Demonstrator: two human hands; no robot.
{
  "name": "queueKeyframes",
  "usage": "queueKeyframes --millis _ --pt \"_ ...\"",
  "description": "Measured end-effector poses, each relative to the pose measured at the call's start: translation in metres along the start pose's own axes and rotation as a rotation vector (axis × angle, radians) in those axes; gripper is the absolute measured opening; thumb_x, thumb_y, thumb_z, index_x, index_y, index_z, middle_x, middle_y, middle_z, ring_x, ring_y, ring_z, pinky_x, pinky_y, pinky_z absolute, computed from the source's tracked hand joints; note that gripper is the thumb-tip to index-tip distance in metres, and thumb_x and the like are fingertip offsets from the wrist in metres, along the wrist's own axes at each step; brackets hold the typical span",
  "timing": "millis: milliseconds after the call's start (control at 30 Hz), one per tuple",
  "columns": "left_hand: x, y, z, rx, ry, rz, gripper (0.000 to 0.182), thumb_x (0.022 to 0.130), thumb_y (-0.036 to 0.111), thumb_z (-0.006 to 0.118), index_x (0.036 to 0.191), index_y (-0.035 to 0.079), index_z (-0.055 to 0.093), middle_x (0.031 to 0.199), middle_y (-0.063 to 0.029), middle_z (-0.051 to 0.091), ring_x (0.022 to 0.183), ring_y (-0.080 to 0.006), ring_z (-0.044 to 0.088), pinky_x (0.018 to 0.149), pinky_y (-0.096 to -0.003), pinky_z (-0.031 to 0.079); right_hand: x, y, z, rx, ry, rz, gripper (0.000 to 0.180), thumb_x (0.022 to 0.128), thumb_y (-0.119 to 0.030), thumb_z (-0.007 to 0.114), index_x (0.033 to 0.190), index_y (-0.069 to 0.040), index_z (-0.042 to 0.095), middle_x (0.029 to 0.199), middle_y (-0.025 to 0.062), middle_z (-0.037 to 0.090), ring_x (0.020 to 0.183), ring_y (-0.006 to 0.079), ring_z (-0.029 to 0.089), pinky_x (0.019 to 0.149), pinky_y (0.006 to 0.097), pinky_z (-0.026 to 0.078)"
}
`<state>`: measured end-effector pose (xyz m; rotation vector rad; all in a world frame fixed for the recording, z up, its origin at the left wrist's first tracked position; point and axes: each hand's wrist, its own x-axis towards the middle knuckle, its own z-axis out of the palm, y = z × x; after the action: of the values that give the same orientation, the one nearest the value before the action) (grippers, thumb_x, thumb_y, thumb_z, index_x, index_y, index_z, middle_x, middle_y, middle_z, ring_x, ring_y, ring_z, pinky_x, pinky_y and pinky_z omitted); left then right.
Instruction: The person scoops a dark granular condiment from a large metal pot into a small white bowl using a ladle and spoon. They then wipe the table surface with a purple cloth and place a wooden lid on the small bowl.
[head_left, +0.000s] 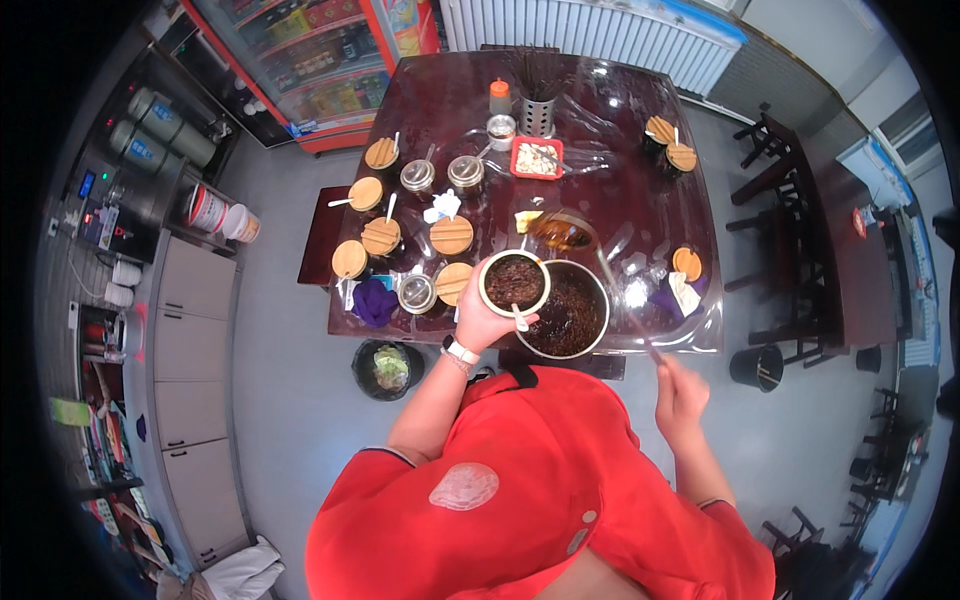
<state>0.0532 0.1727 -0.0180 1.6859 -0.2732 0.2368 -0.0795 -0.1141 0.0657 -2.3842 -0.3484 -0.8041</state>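
Observation:
My left hand (480, 319) holds a small round jar (482, 291) by its side, over the left edge of a metal pot (607, 311). Dark reddish-brown chili sauce (517, 281) lies inside the jar, and a white spoon (519, 318) leans out of it. More of a dark, oily sauce (568, 319) is in the pot. With my right hand (682, 394) I grip the end of a long-handled ladle (561, 231). Its blurred bowl carries brown sauce, beyond the pot's far rim and to the right of the jar.
Several jars with wooden lids (451, 235) and glass jars (418, 176) stand left on the glossy table (630, 202). A red tray (537, 157) and a chopstick holder (538, 118) are farther back. A purple cloth (375, 302) lies near the left edge. A bin (386, 371) stands on the floor.

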Motion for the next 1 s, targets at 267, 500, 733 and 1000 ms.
queueKeyframes --millis 267,500,733,1000 --pt "-0.04 -0.01 -0.017 0.078 0.066 -0.042 0.096 0.049 0.025 0.097 0.126 -0.002 0.047 0.116 -0.0131 0.063 0.106 -0.0221 0.064 0.094 -0.0355 0.052 -0.024 0.055 0.054 0.265 -0.325 0.783 0.022 0.091 -0.017 0.063 0.089 0.004 0.068 0.069 0.0164 0.064 0.061 0.0182 0.059 0.06 0.0352 0.047" --pt "-0.064 -0.002 -0.005 -0.005 0.105 -0.114 0.105 0.057 0.037 0.094 0.136 -0.003 0.038 0.125 -0.0131 0.054 0.115 -0.0236 0.056 0.1 -0.0385 0.045 -0.028 0.116 0.101 0.706 -0.772 1.174 0.067 0.099 -0.059 0.034 0.098 -0.001 0.067 0.06 0.0044 0.056 0.045 0.0112 0.048 0.046 0.0262 0.04" --pt "-0.061 0.003 0.014 0.072 0.131 -0.102 0.111 0.051 0.038 0.095 0.137 -0.001 0.037 0.126 -0.012 0.053 0.115 -0.0236 0.055 0.099 -0.0389 0.046 -0.053 0.259 0.112 -0.359 -0.299 0.912 0.028 0.083 -0.026 0.069 0.099 -0.003 0.067 0.099 0.0235 0.062 0.095 0.0403 0.062 0.085 0.0492 0.05" --pt "-0.041 0.023 0.061 0.077 0.176 -0.113 0.109 0.049 0.037 0.097 0.133 -0.003 0.041 0.123 -0.0148 0.057 0.113 -0.0249 0.058 0.1 -0.0392 0.047 0.067 0.151 0.075 0.246 -0.033 0.183 0.035 0.074 -0.019 0.08 0.101 -0.001 0.065 0.081 0.009 0.059 0.065 0.0217 0.055 0.055 0.0321 0.045"
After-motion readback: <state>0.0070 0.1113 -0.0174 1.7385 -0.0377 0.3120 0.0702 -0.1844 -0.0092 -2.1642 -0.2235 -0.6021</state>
